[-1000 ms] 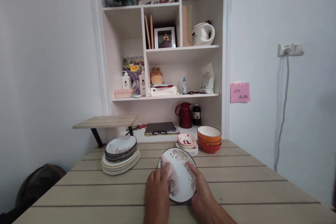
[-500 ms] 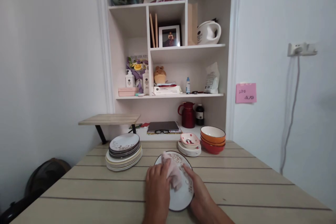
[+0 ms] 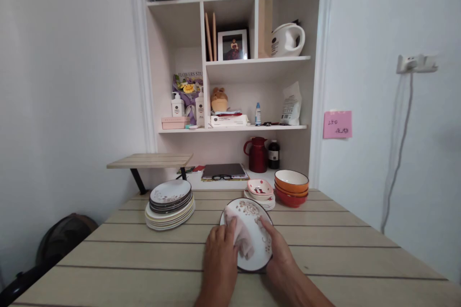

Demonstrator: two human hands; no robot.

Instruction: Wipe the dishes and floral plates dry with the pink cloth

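A white plate (image 3: 254,232) with a dark rim and brown floral print is tilted toward me above the wooden table (image 3: 144,259). My right hand (image 3: 281,254) grips its right edge, the thumb lying on the face and the other fingers hidden behind. At the plate's left side, my left hand (image 3: 221,254) has its fingers closed on a pale pink cloth (image 3: 239,232), which lies against the plate's face. Whether the left hand also touches the rim I cannot tell.
Stacked plates (image 3: 170,206) stand at the left. Small dishes (image 3: 260,191) on saucers and a stack of orange and red bowls (image 3: 291,187) are at the back right. Behind are a closed laptop (image 3: 223,171), a red thermos jug (image 3: 258,156) and white shelves (image 3: 259,62).
The plate, cloth and both hands have shifted slightly right and up in the picture. The cloth stays on the left part of the plate's face, and both grips look the same.
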